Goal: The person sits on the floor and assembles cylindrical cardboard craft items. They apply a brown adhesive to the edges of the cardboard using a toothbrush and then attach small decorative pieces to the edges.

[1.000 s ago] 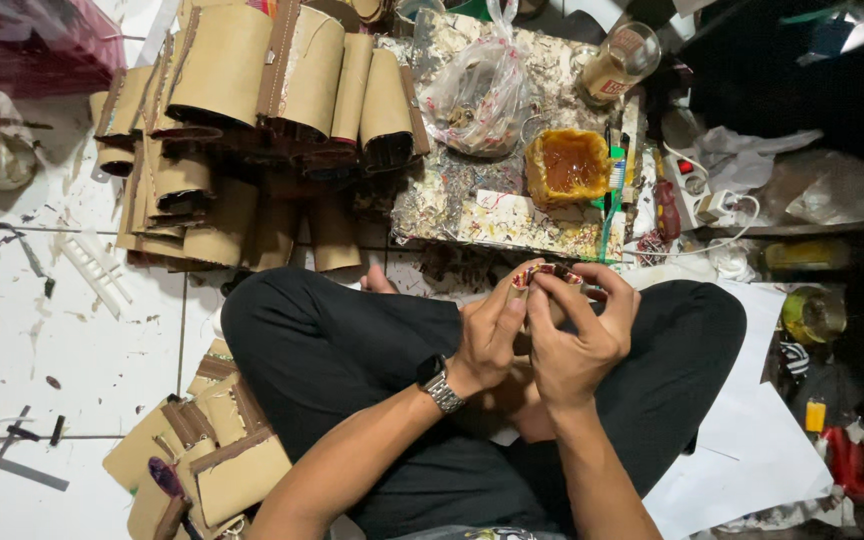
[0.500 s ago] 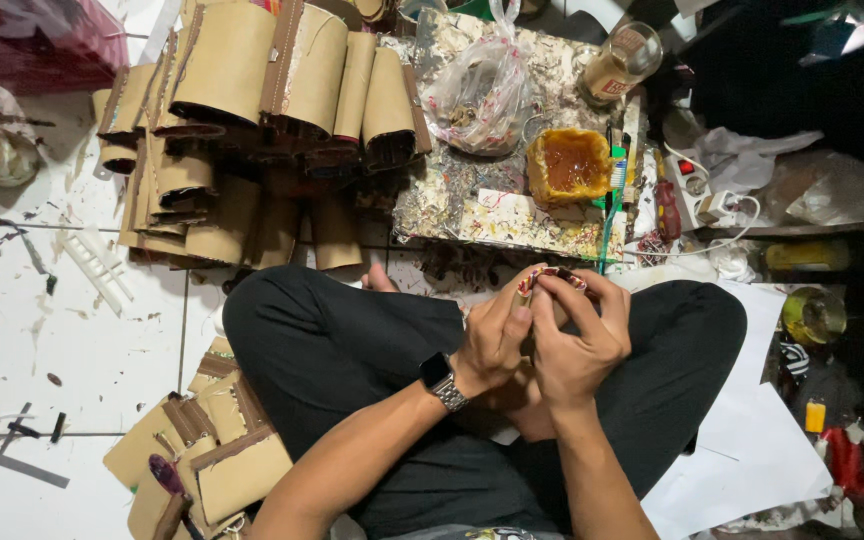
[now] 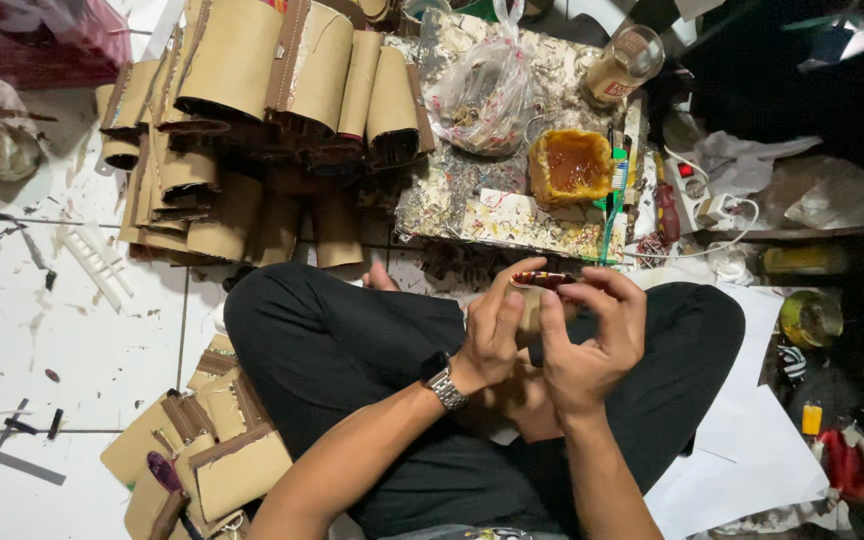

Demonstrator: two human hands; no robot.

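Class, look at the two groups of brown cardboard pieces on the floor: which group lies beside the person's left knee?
The small heap of flat folded cardboard pieces at lower left, beside the left knee; the other group, the big stack of curved cardboard rolls, lies ahead beyond the legs.

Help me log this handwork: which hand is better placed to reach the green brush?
Right, probably. The right hand sits almost straight below the green brush, beside the yellow tub. The left hand is farther over, and it too has a grip on the small red piece.

A white tiled floor (image 3: 72, 330), speckled with scraps, lay brightly lit at the left; the right side sank into shadow beyond white paper sheets (image 3: 762, 440).
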